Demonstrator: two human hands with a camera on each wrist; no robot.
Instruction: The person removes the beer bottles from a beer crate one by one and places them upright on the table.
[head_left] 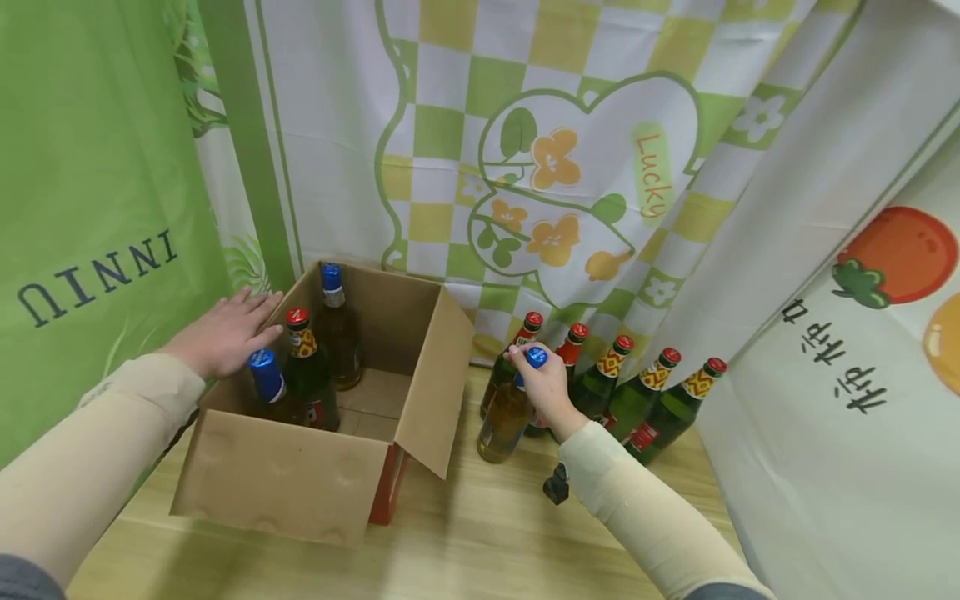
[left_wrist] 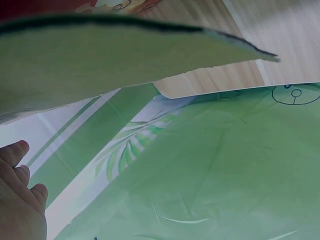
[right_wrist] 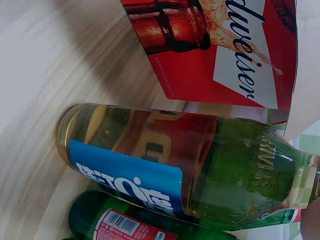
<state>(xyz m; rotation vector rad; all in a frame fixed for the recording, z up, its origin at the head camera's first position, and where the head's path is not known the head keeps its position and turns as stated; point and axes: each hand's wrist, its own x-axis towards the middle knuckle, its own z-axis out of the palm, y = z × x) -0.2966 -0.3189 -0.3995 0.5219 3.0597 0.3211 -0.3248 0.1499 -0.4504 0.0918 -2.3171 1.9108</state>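
My right hand (head_left: 547, 387) grips the neck of a beer bottle (head_left: 501, 427) with a blue foil top. In the right wrist view this bottle (right_wrist: 240, 165) is clear glass with a blue label, its base at or just above the table. An open cardboard box (head_left: 300, 467) stands to the left. My left hand (head_left: 228, 333) rests with extended fingers at its left side flap. Inside the box are two blue-topped bottles (head_left: 267, 379) and a red-capped green bottle (head_left: 311, 383). Several red-capped green bottles (head_left: 660, 408) stand in a row behind and right of my right hand.
Box flaps (head_left: 435, 392) splay outward on the right and front. A small black object (head_left: 557, 485) lies on the wooden table (head_left: 480, 533) near my right wrist. Printed curtains (head_left: 450, 208) hang at the back and along both sides.
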